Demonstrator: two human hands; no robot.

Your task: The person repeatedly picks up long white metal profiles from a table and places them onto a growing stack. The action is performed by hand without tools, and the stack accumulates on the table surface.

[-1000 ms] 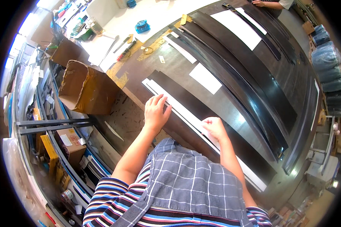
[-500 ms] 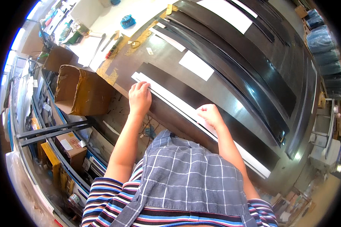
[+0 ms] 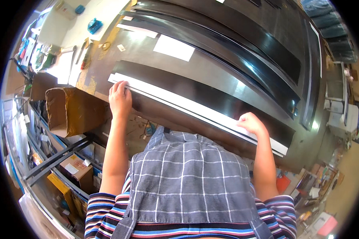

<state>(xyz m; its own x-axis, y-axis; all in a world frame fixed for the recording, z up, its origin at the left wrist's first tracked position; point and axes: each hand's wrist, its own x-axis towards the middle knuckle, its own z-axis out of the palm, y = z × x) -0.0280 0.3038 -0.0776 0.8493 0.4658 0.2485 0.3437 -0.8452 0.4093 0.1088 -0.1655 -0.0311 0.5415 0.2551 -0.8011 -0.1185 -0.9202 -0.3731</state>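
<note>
A long white strip with a thin dark line along its length lies near the front edge of the dark worktable. My left hand rests at its left end, fingers bent down over it and closed on it. Towards the other end, my right hand is closed, thumb and fingers pressed together at the strip's upper face. Whatever those fingers may pinch is hidden. Directly behind the white strip lies a wider flat black strip, running almost parallel to it.
Long glossy black panels lie farther back, with a white sheet in front. Tools and a blue object are at the far left. An open cardboard box stands beside the table's left corner.
My right hand has slid right along the white strip, from about its middle to nearer its right end. My left hand stays at the left end. The view has shifted and turned.
</note>
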